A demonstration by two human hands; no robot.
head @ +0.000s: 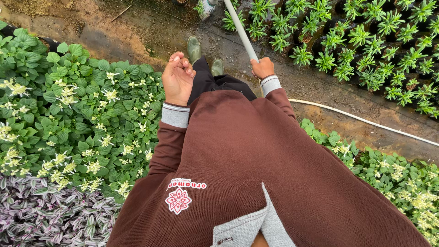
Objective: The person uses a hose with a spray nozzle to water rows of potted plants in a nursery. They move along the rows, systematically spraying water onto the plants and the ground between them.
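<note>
Beside black pots (pixel 347 59) of green seedlings, right hand (pixel 262 67) grips a pale pole (pixel 241 32); left hand (pixel 177 77) loosely curled, empty.

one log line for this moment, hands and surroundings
right hand grips pale pole | left hand loosely curled, holding nothing | green boots on muddy path

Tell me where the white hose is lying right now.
In the head view, the white hose lies on the muddy path to the person's right, between potted seedlings and white-flowered plants.
</note>
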